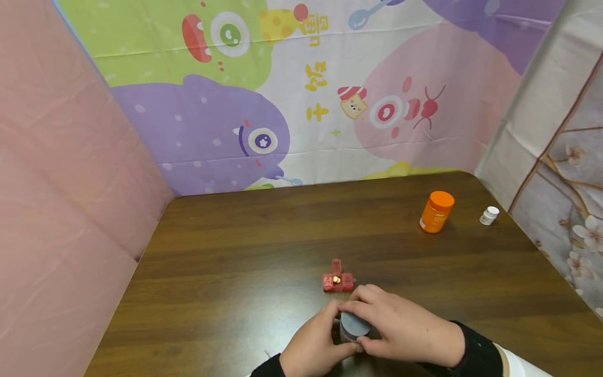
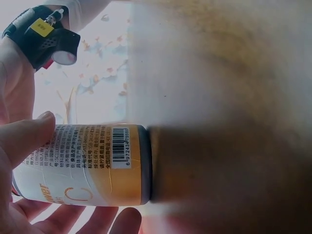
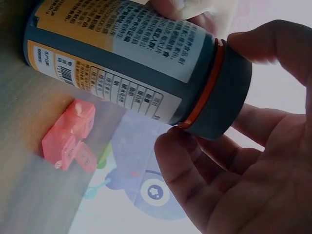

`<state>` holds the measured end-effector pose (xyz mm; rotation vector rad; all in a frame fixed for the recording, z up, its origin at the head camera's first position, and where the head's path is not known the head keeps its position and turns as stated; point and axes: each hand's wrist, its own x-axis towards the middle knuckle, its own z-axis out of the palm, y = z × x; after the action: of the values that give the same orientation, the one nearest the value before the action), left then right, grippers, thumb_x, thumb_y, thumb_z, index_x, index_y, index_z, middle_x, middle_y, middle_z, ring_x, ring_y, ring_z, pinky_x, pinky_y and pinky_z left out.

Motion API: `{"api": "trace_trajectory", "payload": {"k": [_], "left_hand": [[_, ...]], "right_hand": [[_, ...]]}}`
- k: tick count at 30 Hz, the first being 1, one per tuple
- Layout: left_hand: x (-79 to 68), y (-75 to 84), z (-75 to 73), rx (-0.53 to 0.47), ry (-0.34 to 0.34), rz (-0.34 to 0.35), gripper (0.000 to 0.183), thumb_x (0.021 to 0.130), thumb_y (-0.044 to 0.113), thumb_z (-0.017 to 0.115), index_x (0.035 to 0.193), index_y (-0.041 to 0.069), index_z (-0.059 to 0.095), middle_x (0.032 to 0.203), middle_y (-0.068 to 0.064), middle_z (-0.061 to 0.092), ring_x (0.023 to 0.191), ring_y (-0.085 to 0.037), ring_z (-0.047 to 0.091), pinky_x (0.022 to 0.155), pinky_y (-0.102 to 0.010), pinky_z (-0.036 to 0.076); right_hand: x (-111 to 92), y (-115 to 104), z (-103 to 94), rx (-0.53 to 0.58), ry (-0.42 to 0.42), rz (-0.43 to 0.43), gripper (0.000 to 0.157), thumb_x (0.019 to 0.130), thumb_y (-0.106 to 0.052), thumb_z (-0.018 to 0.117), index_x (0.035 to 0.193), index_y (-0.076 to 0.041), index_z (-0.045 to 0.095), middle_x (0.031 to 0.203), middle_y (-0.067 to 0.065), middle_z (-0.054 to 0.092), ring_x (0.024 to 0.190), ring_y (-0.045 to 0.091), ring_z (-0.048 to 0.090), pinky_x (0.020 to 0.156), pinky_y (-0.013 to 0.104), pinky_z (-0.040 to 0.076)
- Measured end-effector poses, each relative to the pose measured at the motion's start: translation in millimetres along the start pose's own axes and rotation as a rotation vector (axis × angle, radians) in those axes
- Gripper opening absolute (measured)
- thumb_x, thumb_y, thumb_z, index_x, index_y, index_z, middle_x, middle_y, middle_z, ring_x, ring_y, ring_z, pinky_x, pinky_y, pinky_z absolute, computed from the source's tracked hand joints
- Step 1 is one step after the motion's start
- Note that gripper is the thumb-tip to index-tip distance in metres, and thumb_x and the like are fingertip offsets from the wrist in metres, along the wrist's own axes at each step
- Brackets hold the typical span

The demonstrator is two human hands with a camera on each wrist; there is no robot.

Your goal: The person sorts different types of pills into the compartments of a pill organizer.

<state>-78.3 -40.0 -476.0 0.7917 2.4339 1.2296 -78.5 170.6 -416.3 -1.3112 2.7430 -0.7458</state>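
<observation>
A grey pill bottle (image 2: 105,168) with a white and orange label stands upright at the table's near side. My left hand (image 1: 311,343) grips its body, thumb on one side and fingers on the other. On top, the grey lid (image 3: 226,92) is held between the thumb and fingers of my right hand (image 1: 405,324). An orange-red ring shows just below the lid in the right wrist view. Just beyond the hands lies a small red pill box (image 1: 347,281); one flap stands open, with pale yellow pills (image 1: 336,280) at its middle.
On the brown table (image 1: 226,251), an orange jar (image 1: 434,214) stands at the back right. A small white bottle (image 1: 489,215) is near the right edge. Patterned cloth (image 1: 301,104) hangs behind the table, and pink cloth (image 1: 70,157) hangs on the left.
</observation>
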Motion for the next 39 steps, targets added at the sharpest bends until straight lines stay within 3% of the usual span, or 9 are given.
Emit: {"api": "trace_trajectory", "payload": {"k": [9,13,15,20,23,28,33,39], "left_hand": [[-2.8,1.2,-0.5,0.051,0.026,-0.024,0.057,0.083,0.045,0.074,0.129,0.025,0.047,0.12,0.006,0.059,0.1,-0.002,0.053,0.084,-0.032,0.05],[-3.1,0.9,-2.5,0.146,0.022,-0.034,0.069,0.081,0.056,0.07,0.137,0.025,0.043,0.128,0.005,0.054,0.11,-0.007,0.049,0.09,-0.038,0.048],[-3.1,-0.8,-4.5,0.252,0.031,-0.027,0.078,0.08,0.062,0.067,0.143,0.024,0.04,0.135,0.003,0.05,0.118,-0.012,0.045,0.094,-0.045,0.044],[-6.2,-8.3,-14.8,0.553,0.12,-0.059,0.091,0.077,0.072,0.061,0.149,0.023,0.036,0.146,-0.006,0.04,0.128,-0.025,0.035,0.1,-0.055,0.035],[-10.3,-12.9,-22.8,0.639,0.176,-0.098,0.093,0.076,0.075,0.059,0.15,0.024,0.035,0.149,-0.009,0.036,0.131,-0.029,0.03,0.102,-0.057,0.031],[-16.9,-18.3,-32.2,0.668,0.207,-0.11,0.096,0.075,0.078,0.057,0.151,0.025,0.033,0.153,-0.009,0.029,0.134,-0.031,0.024,0.103,-0.06,0.028],[-20.0,-19.3,-36.9,0.675,0.213,-0.114,0.095,0.076,0.078,0.056,0.151,0.025,0.033,0.154,-0.009,0.027,0.134,-0.032,0.023,0.104,-0.06,0.027],[-24.5,-19.6,-40.5,0.673,0.211,-0.132,0.094,0.076,0.078,0.056,0.151,0.024,0.034,0.154,-0.009,0.027,0.135,-0.032,0.022,0.105,-0.059,0.025]], "right_hand": [[2,-1,6.9,-0.004,0.006,0.034,0.049,0.079,-0.025,0.072,0.126,-0.021,0.058,0.116,-0.009,0.052,0.095,0.006,0.046,0.074,0.024,0.05],[1,4,5.9,0.024,0.01,0.092,0.049,0.078,-0.024,0.071,0.126,-0.022,0.06,0.116,-0.01,0.052,0.094,0.005,0.047,0.073,0.024,0.05],[-1,11,2.3,0.026,0.03,0.148,0.048,0.078,-0.024,0.071,0.125,-0.023,0.06,0.115,-0.011,0.052,0.091,0.004,0.047,0.072,0.024,0.05],[-14,47,-18.1,-0.044,0.135,0.33,0.049,0.076,-0.024,0.072,0.122,-0.019,0.06,0.113,-0.008,0.053,0.086,0.005,0.05,0.07,0.028,0.051],[-28,74,-34.9,-0.111,0.206,0.43,0.049,0.076,-0.023,0.072,0.121,-0.01,0.06,0.111,0.001,0.056,0.085,0.012,0.051,0.069,0.034,0.05],[-61,119,-65.7,-0.196,0.26,0.595,0.048,0.082,-0.022,0.069,0.123,0.0,0.057,0.109,0.016,0.056,0.087,0.026,0.052,0.068,0.044,0.046],[-90,163,-91.5,-0.184,0.258,0.756,0.053,0.089,-0.03,0.065,0.126,0.005,0.052,0.115,0.029,0.05,0.091,0.038,0.05,0.067,0.051,0.043],[-96,210,-107.3,-0.173,0.254,0.819,0.062,0.091,-0.034,0.061,0.129,0.012,0.046,0.121,0.039,0.041,0.102,0.05,0.044,0.078,0.063,0.04]]}}
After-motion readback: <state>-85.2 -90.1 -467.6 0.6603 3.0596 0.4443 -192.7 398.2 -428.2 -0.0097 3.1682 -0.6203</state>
